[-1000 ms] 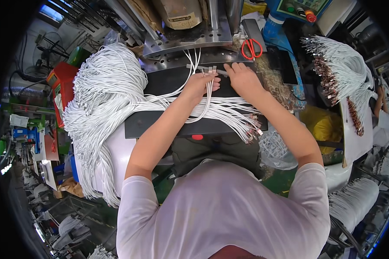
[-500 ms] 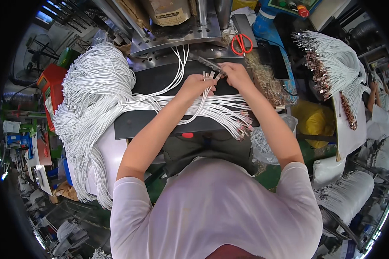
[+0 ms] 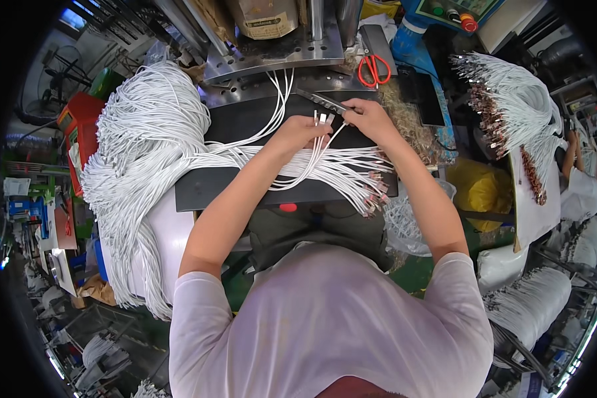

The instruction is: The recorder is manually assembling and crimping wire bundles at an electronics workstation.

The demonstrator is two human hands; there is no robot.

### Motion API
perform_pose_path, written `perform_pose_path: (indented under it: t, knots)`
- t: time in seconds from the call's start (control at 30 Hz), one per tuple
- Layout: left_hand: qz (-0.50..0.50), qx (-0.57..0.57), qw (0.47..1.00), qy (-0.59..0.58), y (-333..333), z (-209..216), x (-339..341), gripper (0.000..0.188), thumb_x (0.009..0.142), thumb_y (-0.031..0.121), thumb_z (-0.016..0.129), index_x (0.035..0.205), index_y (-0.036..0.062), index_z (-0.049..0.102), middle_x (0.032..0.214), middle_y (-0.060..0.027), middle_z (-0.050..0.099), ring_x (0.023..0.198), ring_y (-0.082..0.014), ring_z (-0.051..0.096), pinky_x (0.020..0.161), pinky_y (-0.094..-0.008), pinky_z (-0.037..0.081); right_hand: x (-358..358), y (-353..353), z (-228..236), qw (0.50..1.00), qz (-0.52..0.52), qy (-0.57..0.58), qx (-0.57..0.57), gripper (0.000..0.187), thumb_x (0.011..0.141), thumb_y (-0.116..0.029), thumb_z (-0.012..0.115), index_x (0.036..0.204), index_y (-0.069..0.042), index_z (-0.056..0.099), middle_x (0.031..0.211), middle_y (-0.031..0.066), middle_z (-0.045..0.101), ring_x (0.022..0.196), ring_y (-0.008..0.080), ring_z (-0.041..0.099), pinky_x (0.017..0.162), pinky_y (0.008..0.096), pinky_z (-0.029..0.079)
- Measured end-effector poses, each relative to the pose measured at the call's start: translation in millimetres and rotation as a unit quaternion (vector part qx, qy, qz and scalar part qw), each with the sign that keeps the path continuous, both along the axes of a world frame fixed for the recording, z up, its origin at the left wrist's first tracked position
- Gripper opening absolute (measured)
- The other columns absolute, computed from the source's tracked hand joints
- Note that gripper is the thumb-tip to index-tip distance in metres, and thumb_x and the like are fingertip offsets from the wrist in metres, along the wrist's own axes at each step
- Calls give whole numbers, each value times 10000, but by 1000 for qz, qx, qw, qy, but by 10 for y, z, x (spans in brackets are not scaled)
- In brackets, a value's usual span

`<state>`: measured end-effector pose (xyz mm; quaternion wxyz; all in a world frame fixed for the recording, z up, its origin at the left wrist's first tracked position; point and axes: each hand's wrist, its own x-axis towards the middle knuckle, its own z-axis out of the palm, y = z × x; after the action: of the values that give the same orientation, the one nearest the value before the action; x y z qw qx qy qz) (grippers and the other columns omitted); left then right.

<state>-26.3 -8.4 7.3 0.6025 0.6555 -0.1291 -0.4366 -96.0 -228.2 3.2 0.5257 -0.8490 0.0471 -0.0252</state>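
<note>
My left hand (image 3: 300,134) is closed around several white cables, their small connector ends (image 3: 322,119) sticking up past the fingers. Just right of it, my right hand (image 3: 373,122) grips one end of a narrow grey metal bar with a row of slots (image 3: 322,101). One white cable (image 3: 339,132) slants up to the right fingertips; whether its end is seated in the bar is hidden. Below both hands, a bundle of white cables (image 3: 338,166) lies across the black work surface (image 3: 209,189), its copper-coloured ends (image 3: 376,192) fanned out at the right.
A steel press (image 3: 272,63) stands behind the surface, with a few cables running under it. Red-handled scissors (image 3: 374,70) lie at the back right. A large heap of white cables (image 3: 149,109) fills the left. A clear bag (image 3: 411,219) and yellow bag (image 3: 481,192) are at the right.
My right hand has drawn slightly right, away from the left hand, with the bar. A single cable now stretches between the hands. The left hand still holds its cables.
</note>
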Motion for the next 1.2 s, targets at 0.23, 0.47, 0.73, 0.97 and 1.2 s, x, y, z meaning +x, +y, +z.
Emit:
perform_pose_path:
  t: [0.23, 0.47, 0.73, 0.97, 1.2]
  knots:
    - [-18, 11, 1000, 0, -37, 30, 8, 301, 988, 305, 693, 1068, 19, 737, 877, -32, 720, 783, -111, 681, 749, -264, 531, -67, -12, -40, 999, 7, 24, 46, 341, 861, -215, 692, 1143, -27, 731, 880, 100, 745, 800, 174, 690, 769, 308, 523]
    - [5, -2, 1000, 17, -19, 77, -9, 294, 977, 306, 708, 1057, 24, 737, 895, -34, 719, 794, -125, 693, 737, -261, 540, -130, -18, 116, 997, 53, 8, 62, 349, 925, -197, 742, 1200, 11, 690, 970, 37, 732, 867, 81, 636, 799, 267, 509]
    - [21, -9, 999, 28, -18, 56, 34, 298, 942, 299, 751, 1029, 14, 739, 907, -47, 725, 782, -134, 698, 741, -280, 563, -163, -43, 129, 997, 40, 33, 49, 406, 921, -223, 760, 1252, -3, 682, 1006, 38, 740, 880, 107, 650, 838, 282, 514]
    - [27, 11, 1000, 0, -135, 37, -50, 263, 954, 295, 732, 1018, 41, 745, 873, -21, 706, 745, -112, 669, 702, -238, 526, -252, 53, 205, 999, 3, 37, -23, 363, 912, -219, 769, 1206, -17, 705, 994, 45, 740, 886, 110, 652, 833, 289, 516]
    - [4, 37, 998, 47, 35, 99, 134, 290, 950, 308, 737, 1017, 27, 755, 767, 29, 629, 659, -95, 584, 623, -242, 460, -196, -43, 201, 998, 7, 36, 55, 433, 848, -315, 820, 1176, -47, 730, 973, 83, 756, 882, 147, 679, 812, 310, 516]
